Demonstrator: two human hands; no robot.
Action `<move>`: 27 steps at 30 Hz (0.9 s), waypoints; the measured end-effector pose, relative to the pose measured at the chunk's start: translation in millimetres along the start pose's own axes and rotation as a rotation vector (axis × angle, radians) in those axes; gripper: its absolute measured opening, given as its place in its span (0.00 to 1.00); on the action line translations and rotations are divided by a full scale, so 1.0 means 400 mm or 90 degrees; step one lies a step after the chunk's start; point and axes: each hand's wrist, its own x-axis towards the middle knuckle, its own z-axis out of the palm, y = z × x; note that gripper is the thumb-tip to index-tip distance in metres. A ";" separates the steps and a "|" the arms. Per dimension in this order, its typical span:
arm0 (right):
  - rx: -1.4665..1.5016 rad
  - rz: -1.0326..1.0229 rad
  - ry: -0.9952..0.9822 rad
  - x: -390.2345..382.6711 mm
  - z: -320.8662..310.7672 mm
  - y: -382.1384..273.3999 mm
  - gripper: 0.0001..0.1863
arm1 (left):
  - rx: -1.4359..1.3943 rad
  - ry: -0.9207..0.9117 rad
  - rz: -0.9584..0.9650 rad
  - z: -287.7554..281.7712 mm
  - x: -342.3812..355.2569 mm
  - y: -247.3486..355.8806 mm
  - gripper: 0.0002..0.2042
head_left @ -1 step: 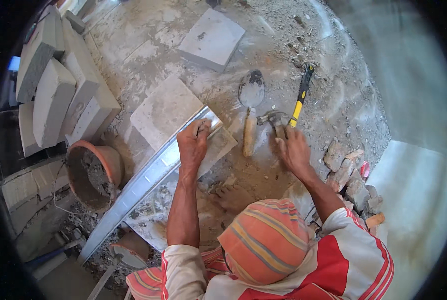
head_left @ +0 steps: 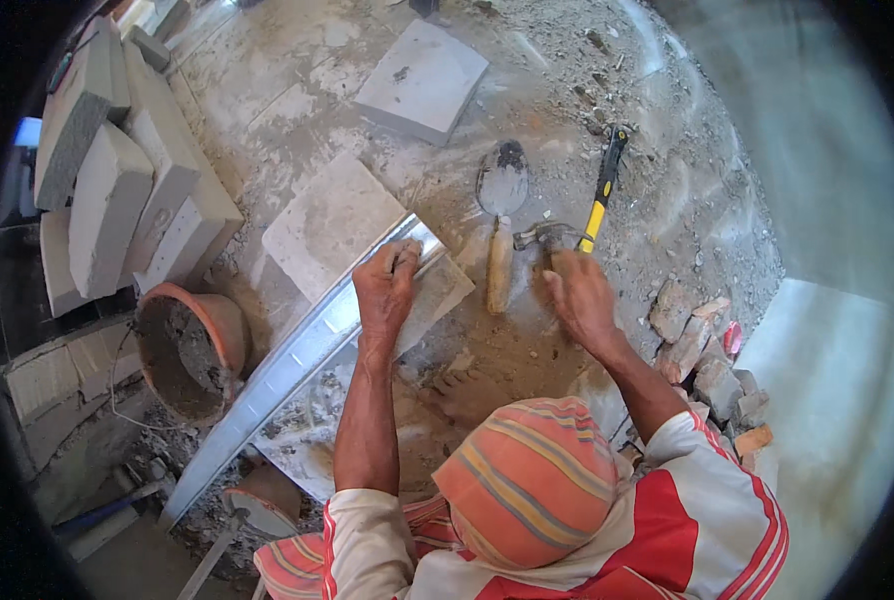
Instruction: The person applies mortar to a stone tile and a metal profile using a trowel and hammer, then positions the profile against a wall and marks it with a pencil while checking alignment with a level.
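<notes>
the long metal straightedge (head_left: 297, 365) lies flat across a square paving slab (head_left: 332, 225) on the dusty ground, its long axis running on a diagonal from the far end near the slab's right corner down toward the lower left, where it passes beside a terracotta-coloured bucket (head_left: 189, 350). the left hand (head_left: 387, 290) rests on the upper part of it, palm down, fingers (head_left: 404, 258) spread and pressing rather than curled round the metal, so it steadies the bar without gripping it.

the right hand (head_left: 577, 295) is off to the right of the bar, well apart from it, with its fingers bent downward toward the ground just below the head of a claw hammer (head_left: 557, 236). whether it actually grasps anything there cannot be told; the fingertips are blurred. the hammer's yellow and black handle (head_left: 604, 195) points away and slightly right, so its long axis runs almost straight out from that hand, head end nearest. between the two hands lies a trowel (head_left: 502, 215), blade far, wooden handle near, roughly parallel to the hammer. the left hand is the one on the straightedge; the right is the nearer to both tools.

further out, a second slab (head_left: 422, 80) lies beyond, grey blocks (head_left: 117, 190) are stacked at the left, and broken bricks (head_left: 702, 350) pile up at the right. the person wears a striped head covering (head_left: 527, 480).
</notes>
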 end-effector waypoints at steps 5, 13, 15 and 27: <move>0.324 -0.218 0.030 0.115 -0.011 -0.201 0.15 | 0.122 -0.080 0.061 -0.047 0.002 0.023 0.09; 0.152 -0.534 -0.054 0.208 0.034 -0.330 0.11 | 0.303 0.236 0.108 -0.074 -0.043 0.046 0.13; 0.140 -0.556 -0.056 0.219 0.067 -0.330 0.09 | 0.321 0.242 0.095 -0.074 -0.035 0.024 0.15; 0.032 -0.743 -0.158 0.286 0.030 -0.356 0.06 | 0.370 0.222 0.077 -0.042 -0.022 -0.056 0.20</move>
